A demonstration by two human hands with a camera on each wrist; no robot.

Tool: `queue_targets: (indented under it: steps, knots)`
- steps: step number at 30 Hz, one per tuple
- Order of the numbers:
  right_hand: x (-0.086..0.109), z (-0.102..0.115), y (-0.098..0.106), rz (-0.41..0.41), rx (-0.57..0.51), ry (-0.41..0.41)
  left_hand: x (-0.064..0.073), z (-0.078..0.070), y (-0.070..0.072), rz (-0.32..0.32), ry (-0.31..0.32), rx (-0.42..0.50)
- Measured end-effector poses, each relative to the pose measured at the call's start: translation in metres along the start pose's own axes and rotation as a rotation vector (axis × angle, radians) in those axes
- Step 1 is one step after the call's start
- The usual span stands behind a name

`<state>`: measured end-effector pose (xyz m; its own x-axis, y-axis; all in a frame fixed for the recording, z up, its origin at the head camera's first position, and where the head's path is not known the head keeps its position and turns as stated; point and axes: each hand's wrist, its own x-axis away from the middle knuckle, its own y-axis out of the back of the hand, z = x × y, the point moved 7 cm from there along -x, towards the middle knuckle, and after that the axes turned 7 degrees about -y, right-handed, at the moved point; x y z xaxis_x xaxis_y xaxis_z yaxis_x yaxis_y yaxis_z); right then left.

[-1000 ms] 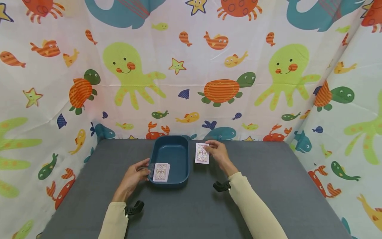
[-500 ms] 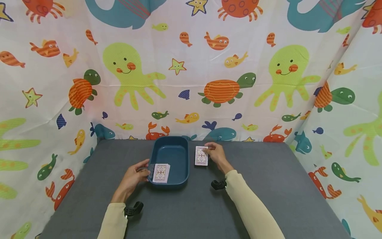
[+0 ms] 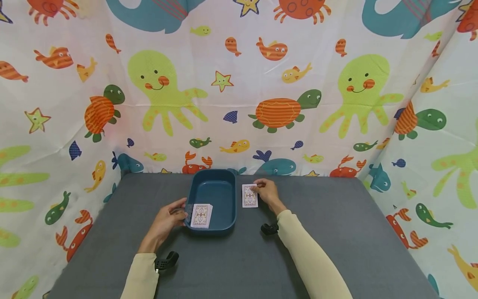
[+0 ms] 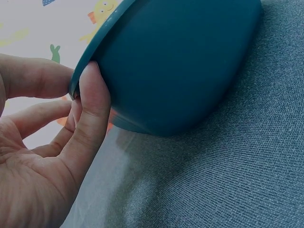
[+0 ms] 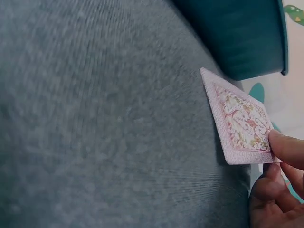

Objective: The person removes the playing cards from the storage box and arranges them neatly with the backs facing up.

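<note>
In the head view a blue tray (image 3: 221,229) stands on the table, with a small stack of playing cards (image 3: 201,216) lying back side up in its near left corner. My left hand (image 3: 167,219) holds the tray's left side. Close up in the left wrist view, the thumb (image 4: 94,95) presses the outer wall just below the rim and the fingers reach over the edge. Right of the tray, my right hand (image 3: 267,193) pinches a playing card (image 3: 249,197) by its right edge. In the right wrist view that card (image 5: 242,123) tilts over the grey cloth, its ornate back showing.
Grey cloth covers the table (image 3: 224,270). A white curtain (image 3: 239,87) printed with sea animals hangs behind and along both sides. Black bands (image 3: 167,261) sit on both wrists, below pale yellow sleeves (image 3: 142,276).
My right hand has shifted left and slightly nearer with the card, bringing it closer to the tray's right side. The left hand and the stack in the tray stay put.
</note>
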<state>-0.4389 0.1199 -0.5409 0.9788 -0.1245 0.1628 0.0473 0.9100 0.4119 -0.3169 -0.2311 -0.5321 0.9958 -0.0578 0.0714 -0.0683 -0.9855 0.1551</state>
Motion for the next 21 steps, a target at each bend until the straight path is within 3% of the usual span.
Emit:
queue_targets:
  steps: [21]
  knots:
    - [-0.011, -0.009, -0.005, -0.015, 0.038, -0.007, 0.001, -0.001, -0.001, -0.003, 0.009, 0.019]
